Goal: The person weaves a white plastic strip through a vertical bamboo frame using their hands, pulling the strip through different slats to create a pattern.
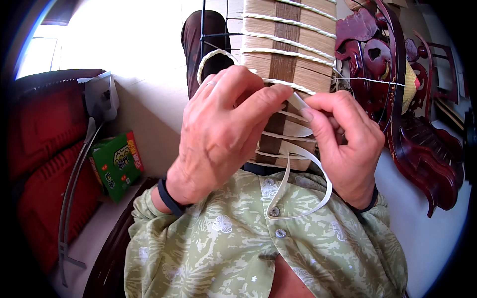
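Before me lies a long woven piece (256, 37) of fine tan strands with a dark brown band, crossed by several twisted cream cords (285, 39). Over its near part, my left hand (223, 121) is closed, thumb and forefinger pressed together at one end of a flat cream strip (297, 102). My right hand (350, 136) pinches the same strip between thumb and forefinger, a little to the right. The strip's slack hangs in a loop against my patterned green shirt. A loop of twisted cord (201, 67) curves out behind my left hand, whose palm side is hidden.
Thin dark metal rods (202, 25) stand along the woven piece's left side. Carved dark-red wooden furniture (397, 99) fills the right. Left are a green box (117, 166), red slatted furniture (49, 174) and a grey metal stand (74, 198). A dark trouser leg (194, 37) shows beyond.
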### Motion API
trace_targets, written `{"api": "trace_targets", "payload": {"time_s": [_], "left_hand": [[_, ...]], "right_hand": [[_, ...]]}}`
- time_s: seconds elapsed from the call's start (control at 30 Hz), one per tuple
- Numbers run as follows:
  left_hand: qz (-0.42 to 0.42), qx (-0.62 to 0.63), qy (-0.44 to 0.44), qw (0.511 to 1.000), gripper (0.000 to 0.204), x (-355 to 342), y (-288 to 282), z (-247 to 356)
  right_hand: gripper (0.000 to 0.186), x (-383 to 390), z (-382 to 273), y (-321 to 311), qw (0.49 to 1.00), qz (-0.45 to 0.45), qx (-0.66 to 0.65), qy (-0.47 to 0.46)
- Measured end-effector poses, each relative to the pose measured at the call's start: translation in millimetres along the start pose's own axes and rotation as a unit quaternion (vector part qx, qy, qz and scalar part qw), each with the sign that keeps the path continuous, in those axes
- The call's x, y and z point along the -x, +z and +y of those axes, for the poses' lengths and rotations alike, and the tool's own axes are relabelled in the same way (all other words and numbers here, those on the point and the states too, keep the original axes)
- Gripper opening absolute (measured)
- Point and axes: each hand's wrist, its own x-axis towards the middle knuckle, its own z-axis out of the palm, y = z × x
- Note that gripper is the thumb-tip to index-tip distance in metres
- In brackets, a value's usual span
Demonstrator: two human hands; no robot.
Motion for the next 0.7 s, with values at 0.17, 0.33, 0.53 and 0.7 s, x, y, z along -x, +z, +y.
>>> {"api": "trace_targets", "payload": {"time_s": [0.17,0.33,0.53,0.7], "left_hand": [[-0.114,0.032,0.006,0.993,0.023,-17,-15,-9],[-0.144,-0.051,0.041,0.987,0.021,-25,-18,-5],[-0.171,-0.093,0.168,0.967,0.028,-41,-26,-9],[-0.185,-0.106,0.218,0.952,0.017,-54,-22,-15]], "right_hand": [[0.012,2,0,-2,1.0,-0.004,0.017,0.018],[0.016,3,-2,-5,0.999,-0.004,0.05,0.0],[0.017,2,1,-2,0.999,-0.002,0.051,-0.004],[0.019,-1,2,-2,0.998,-0.011,0.055,-0.016]]}}
